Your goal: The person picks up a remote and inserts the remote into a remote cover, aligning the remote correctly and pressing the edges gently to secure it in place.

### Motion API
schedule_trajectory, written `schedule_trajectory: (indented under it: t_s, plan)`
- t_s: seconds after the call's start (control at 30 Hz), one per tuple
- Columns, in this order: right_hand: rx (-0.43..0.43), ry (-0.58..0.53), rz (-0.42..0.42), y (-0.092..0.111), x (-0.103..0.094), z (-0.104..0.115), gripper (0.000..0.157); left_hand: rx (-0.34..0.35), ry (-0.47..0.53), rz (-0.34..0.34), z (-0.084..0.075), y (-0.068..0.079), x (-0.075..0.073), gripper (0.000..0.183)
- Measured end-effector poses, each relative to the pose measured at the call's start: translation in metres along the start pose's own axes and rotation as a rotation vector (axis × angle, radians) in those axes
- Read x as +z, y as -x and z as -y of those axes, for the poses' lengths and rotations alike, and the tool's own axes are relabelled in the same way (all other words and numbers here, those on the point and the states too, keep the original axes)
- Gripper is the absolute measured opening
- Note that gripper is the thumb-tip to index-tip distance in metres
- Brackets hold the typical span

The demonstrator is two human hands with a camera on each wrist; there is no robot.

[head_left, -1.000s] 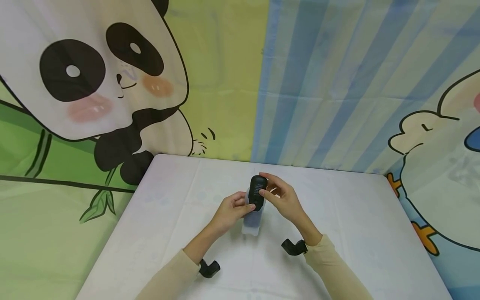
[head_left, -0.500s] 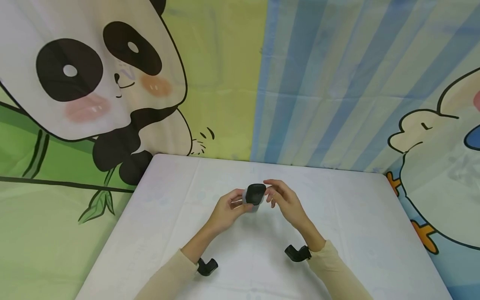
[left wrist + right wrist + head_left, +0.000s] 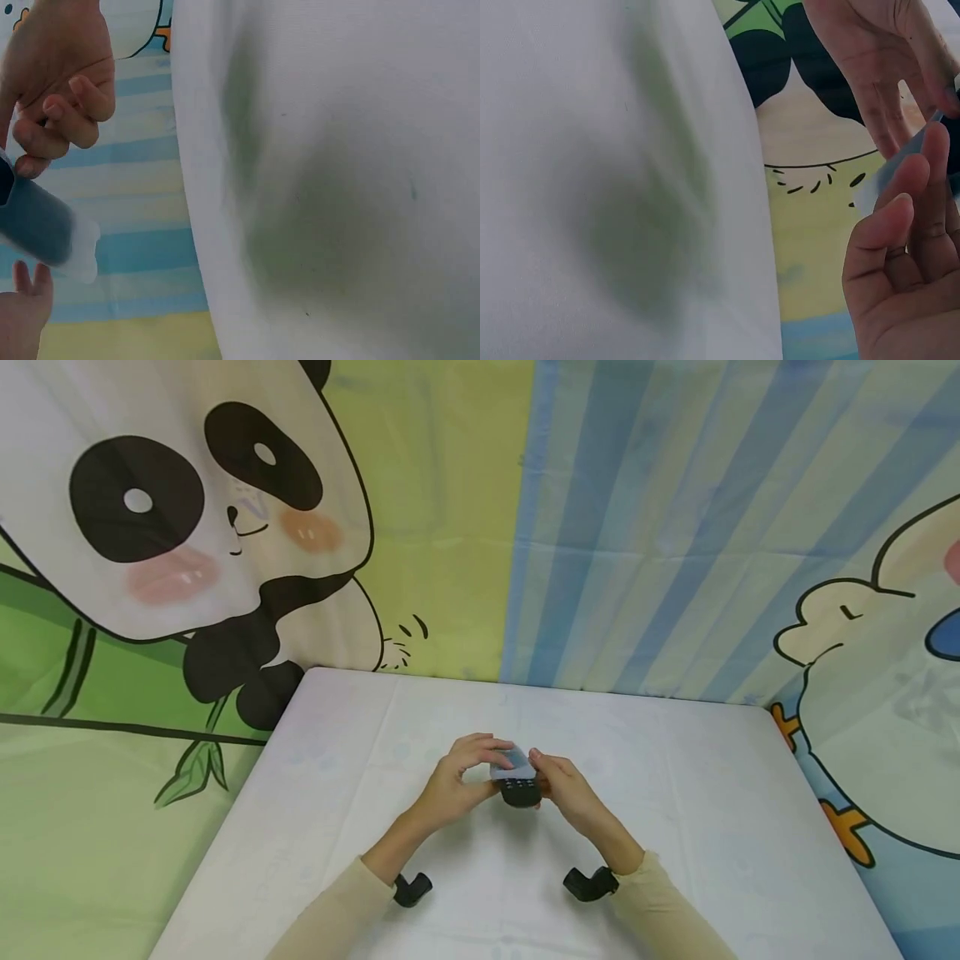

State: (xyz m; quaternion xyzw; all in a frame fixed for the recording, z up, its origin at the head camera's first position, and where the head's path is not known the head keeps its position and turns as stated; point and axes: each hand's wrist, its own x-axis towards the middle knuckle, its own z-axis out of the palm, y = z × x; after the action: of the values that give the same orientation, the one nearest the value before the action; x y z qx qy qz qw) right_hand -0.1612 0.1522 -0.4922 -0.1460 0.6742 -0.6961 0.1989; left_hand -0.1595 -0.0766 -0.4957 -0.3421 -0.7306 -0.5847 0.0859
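A black remote control (image 3: 520,793) with small pale-marked keys sits partly inside a translucent bluish sleeve (image 3: 517,765). Its rounded black end points toward the person, held above the table. My left hand (image 3: 454,781) grips the left side, fingers over the sleeve and thumb low by the black end. From the right, my right hand (image 3: 572,795) pinches the same pair, thumb near the sleeve's edge and fingers partly hidden beneath. In the left wrist view the sleeve (image 3: 45,229) extends past the black part, its far end see-through. The right wrist view shows only a sliver of the sleeve (image 3: 900,165).
A white-covered table (image 3: 675,827) lies under both hands. Behind it hangs a printed curtain (image 3: 442,527) with a panda and stripes. Black wrist cameras stick out from the left wrist (image 3: 412,890) and the right wrist (image 3: 590,884).
The remote control and sleeve have been tipped over, so the black keyed end faces the person instead of its printed back. My right hand let go briefly, then took hold again lower down.
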Motion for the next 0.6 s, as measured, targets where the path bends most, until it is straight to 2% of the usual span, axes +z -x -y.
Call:
schedule_trajectory:
  t_s: [0.1,0.17,0.23,0.3,0.4,0.47,0.53,0.6]
  plan:
    - [0.028,-0.058,0.006,-0.0009,0.0021,-0.0015,0.054,0.107,-0.097,0.019,0.0049,0.0006,0.0005,0.027]
    - [0.022,-0.075,0.005,-0.0007,0.0033,-0.0021,0.047,0.146,-0.158,0.021,0.0077,0.0011,0.001,0.026]
    - [0.007,-0.071,0.001,-0.0006,0.0045,-0.0024,0.038,0.156,-0.205,0.013,0.009,0.002,0.0014,0.024]
    - [-0.015,-0.051,-0.009,-0.0005,0.0055,-0.0025,0.032,0.137,-0.227,0.003,0.0088,0.0028,0.0016,0.023]
    - [-0.058,0.009,-0.05,-0.0003,0.0067,-0.0031,0.03,0.077,-0.232,-0.025,0.009,0.0034,0.0021,0.029]
    - [-0.086,0.054,-0.103,-0.0006,0.008,-0.0028,0.029,0.018,-0.194,-0.045,0.0102,0.0033,0.0021,0.039]
    - [-0.111,0.103,-0.159,-0.0005,0.0094,-0.002,0.028,-0.073,-0.125,-0.056,0.01,0.0033,0.0021,0.045]
    - [-0.127,0.152,-0.204,-0.0009,0.0107,-0.0007,0.024,-0.19,-0.022,-0.036,0.0095,0.0044,0.0026,0.044]
